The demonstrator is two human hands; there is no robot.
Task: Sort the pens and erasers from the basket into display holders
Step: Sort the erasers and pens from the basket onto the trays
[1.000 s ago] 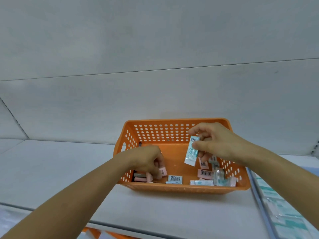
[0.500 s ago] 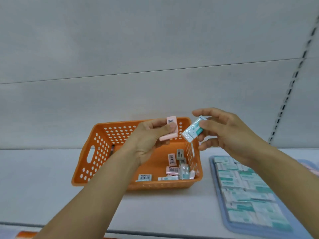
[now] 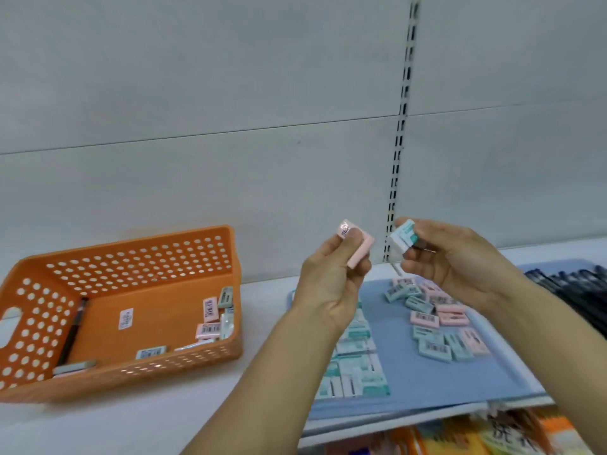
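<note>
The left hand (image 3: 331,284) pinched a pink eraser (image 3: 356,246) and the right hand (image 3: 460,261) a green eraser (image 3: 404,239) – both above the blue tray (image 3: 427,382) (the basket (image 3: 115,247) sat left). Best to lay each down flat, pink with pink.

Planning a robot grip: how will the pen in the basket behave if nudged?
The pen is slim and looks round, so it would likely roll. It seems stiff and light. It lies along the basket wall, which may block it.
</note>
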